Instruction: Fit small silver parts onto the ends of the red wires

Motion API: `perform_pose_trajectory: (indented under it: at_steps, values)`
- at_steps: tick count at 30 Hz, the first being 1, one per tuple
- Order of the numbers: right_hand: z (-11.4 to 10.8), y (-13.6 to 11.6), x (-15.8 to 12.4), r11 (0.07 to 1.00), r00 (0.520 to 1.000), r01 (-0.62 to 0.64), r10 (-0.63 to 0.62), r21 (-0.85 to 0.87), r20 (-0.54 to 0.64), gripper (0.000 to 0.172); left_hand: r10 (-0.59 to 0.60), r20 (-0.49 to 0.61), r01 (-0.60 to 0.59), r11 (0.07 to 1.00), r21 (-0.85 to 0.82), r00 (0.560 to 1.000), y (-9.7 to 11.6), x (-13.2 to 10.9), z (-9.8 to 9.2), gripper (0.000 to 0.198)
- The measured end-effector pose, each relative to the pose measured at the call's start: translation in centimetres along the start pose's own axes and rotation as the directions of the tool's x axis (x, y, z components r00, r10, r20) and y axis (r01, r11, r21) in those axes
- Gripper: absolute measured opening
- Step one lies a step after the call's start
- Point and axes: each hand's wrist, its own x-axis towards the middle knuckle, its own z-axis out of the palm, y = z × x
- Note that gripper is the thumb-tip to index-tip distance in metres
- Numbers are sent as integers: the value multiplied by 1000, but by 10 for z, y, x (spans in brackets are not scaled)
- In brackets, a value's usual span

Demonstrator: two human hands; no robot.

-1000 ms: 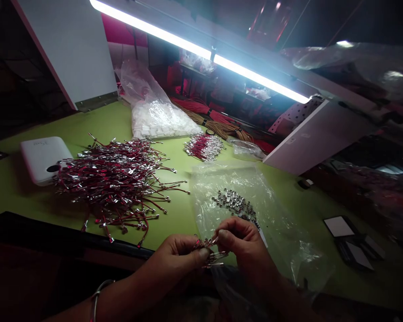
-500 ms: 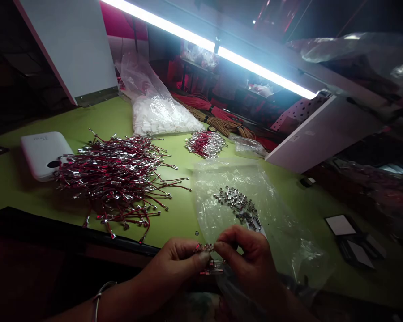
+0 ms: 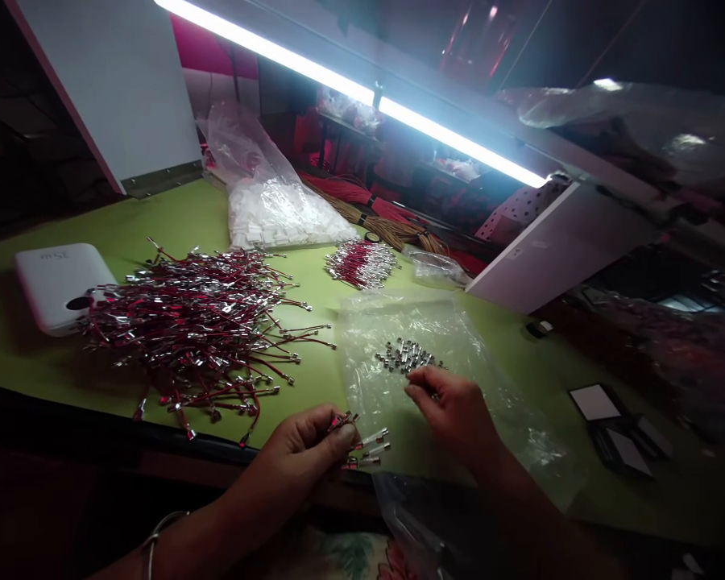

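The bundle of red wires (image 3: 362, 448) is being gripped in the closed left hand (image 3: 311, 451) while the half-open right hand (image 3: 453, 403) is being held over the clear bag (image 3: 495, 379), the metal pieces (image 3: 408, 356) just beyond its fingertips, one alone probably best being pinched.

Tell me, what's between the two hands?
Head view: metal tips of the wire bundle in the left hand, then clear plastic bag before the right hand.
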Motion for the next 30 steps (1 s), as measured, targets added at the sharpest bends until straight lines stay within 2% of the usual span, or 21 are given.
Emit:
perform_pose_trajectory:
  at_steps: [1,3,7,12,17,19,20,21,22,23,24,25,27,30]
  values:
    - [-1,4,5,987,1000,16,-18,-160,-13,12,2,5,-2,1000,19,1000,0,0,-1,37]
    - [-2,7,10,952,998,53,-38,-301,55,11,6,13,-6,1000,30,1000,0,0,-2,36]
    - [2,0,10,917,988,110,-58,-383,145,14,5,16,-5,1000,16,1000,3,-2,1,37]
    - [5,3,16,885,996,44,0,-463,95,18,-25,34,26,1000,-10,999,4,-2,4,38]
    - [10,9,19,914,996,44,-8,-404,89,22,-39,27,39,999,-1,999,5,-1,4,38]
    - [10,5,14,968,998,42,-31,-248,47,20,-54,38,54,998,-20,998,8,-2,5,38]
    - [9,1,11,998,999,31,-29,-61,37,16,-62,44,64,997,-38,997,10,-3,7,39]
    - [9,-4,7,982,999,3,-12,188,46,10,-72,48,75,995,-59,996,12,-4,8,38]
    - [9,-10,2,892,997,-46,13,451,77,7,-82,51,86,993,-80,995,14,-6,10,38]
    - [10,-16,-2,738,992,-110,35,666,124,12,-91,53,96,990,-101,994,15,-7,12,38]
    - [11,-21,-5,575,983,-173,51,799,176,17,-98,54,104,987,-121,994,17,-8,14,38]
    - [13,-27,-8,458,973,-223,58,860,222,18,-99,57,107,984,-143,993,18,-8,15,37]
    - [17,-34,-12,334,961,-274,63,902,269,18,-92,76,104,978,-179,993,18,-9,17,38]
    - [22,-39,-13,303,959,-283,65,910,276,18,-71,92,85,983,-163,993,14,-8,15,39]
